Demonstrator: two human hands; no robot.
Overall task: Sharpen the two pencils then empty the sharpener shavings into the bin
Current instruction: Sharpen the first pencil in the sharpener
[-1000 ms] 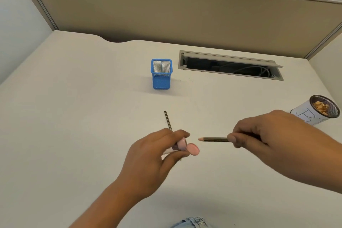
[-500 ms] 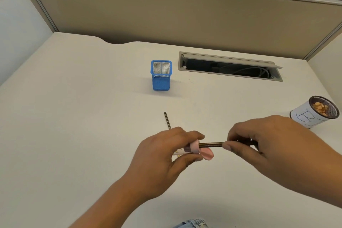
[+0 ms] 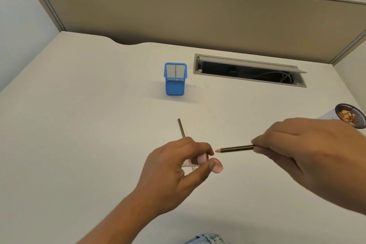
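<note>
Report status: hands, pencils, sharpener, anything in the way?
Left hand grips sharpener. Right hand pinches pencil, tip just short of sharpener, not inserted. Second pencil lies on desk. Nothing in the way; bin far right.

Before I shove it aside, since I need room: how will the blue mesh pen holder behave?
Seemingly empty wire mesh, the blue mesh pen holder is probably light. Taller than wide, it may tip if pushed high.

The mesh cup (image 3: 175, 79) is standing on the worktop (image 3: 79, 125), the cable hatch (image 3: 249, 71) lying right of it. The bin (image 3: 360, 120) is sitting far right, behind the right hand (image 3: 301, 150). A loose pencil (image 3: 181, 128) is lying between the cup and the left hand (image 3: 176, 168).
</note>
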